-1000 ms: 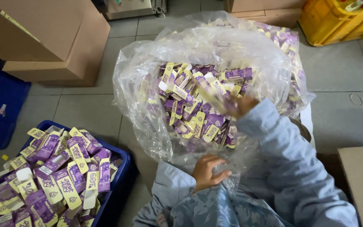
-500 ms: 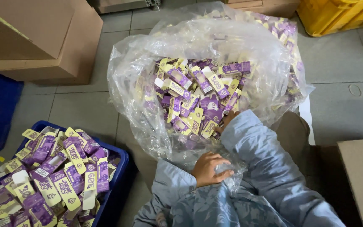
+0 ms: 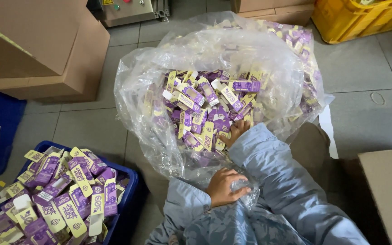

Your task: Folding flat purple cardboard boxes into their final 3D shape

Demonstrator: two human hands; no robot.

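Observation:
A big clear plastic bag (image 3: 159,90) stands open in front of me, full of several small purple and yellow cartons (image 3: 205,109). My right hand (image 3: 235,131) reaches down inside the bag among the cartons; its fingers are buried, so I cannot tell what they hold. My left hand (image 3: 225,186) grips the crumpled near rim of the bag, holding it open. Both arms wear light blue sleeves.
A blue crate (image 3: 128,190) at lower left is heaped with the same cartons. Brown cardboard boxes (image 3: 51,50) stand at upper left, another box (image 3: 386,190) at lower right. A yellow crate (image 3: 364,18) is at top right. A metal machine base (image 3: 128,9) sits at the top. Grey tiled floor.
My right hand has pushed deeper into the bag among the cartons. The left hand keeps its grip on the rim. The view has shifted slightly.

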